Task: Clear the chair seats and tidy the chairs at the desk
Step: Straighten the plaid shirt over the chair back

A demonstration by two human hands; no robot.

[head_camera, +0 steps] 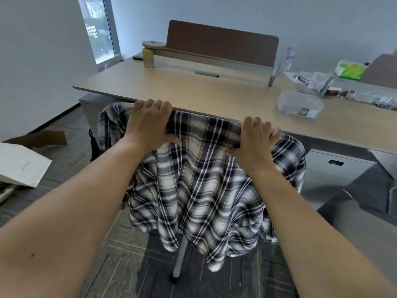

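Note:
A navy, white and tan plaid shirt (199,186) hangs draped over the back of a chair that stands close against the front edge of the light wooden desk (193,89). My left hand (149,123) grips the top of the chair back through the shirt on the left. My right hand (254,136) grips it the same way on the right. The cloth hides most of the chair; only a grey leg (179,259) of the base and a black armrest (94,145) at the left show. The seat is hidden.
On the desk stand a brown divider panel (221,44), a yellow-lidded jar (148,58), a clear plastic box (299,104) and plastic bags (335,82) at the right. A grey drawer cabinet (335,166) sits under the desk on the right. Cardboard and paper bags (23,164) lie on the floor at left.

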